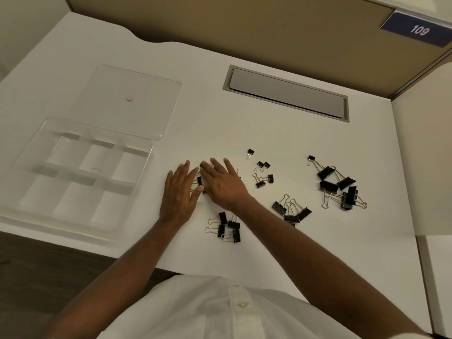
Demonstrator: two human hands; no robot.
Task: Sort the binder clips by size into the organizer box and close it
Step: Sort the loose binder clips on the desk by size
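Clips: I see black binder clips (338,185) scattered on the white table (244,133), right of centre
Box: clear organizer box (73,182) at left, lid (127,101) open
Grip: left hand (179,192) and right hand (221,183) flat, fingers straight over a small clip (199,181), mostly hidden
Writing: blue sign (419,30) reads "109"

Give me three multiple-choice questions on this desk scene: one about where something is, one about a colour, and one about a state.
1. Where is the organizer box?
A. left of both hands
B. right of the clips
C. on the grey hatch

2. What colour are the binder clips?
A. red
B. black
C. white

3. The box's lid is:
A. shut
B. open, lying flat behind it
C. missing

Answers: 1 A, it sits left of the left hand and right hand. 2 B, black bodies with silver handles. 3 B, compartments are exposed.
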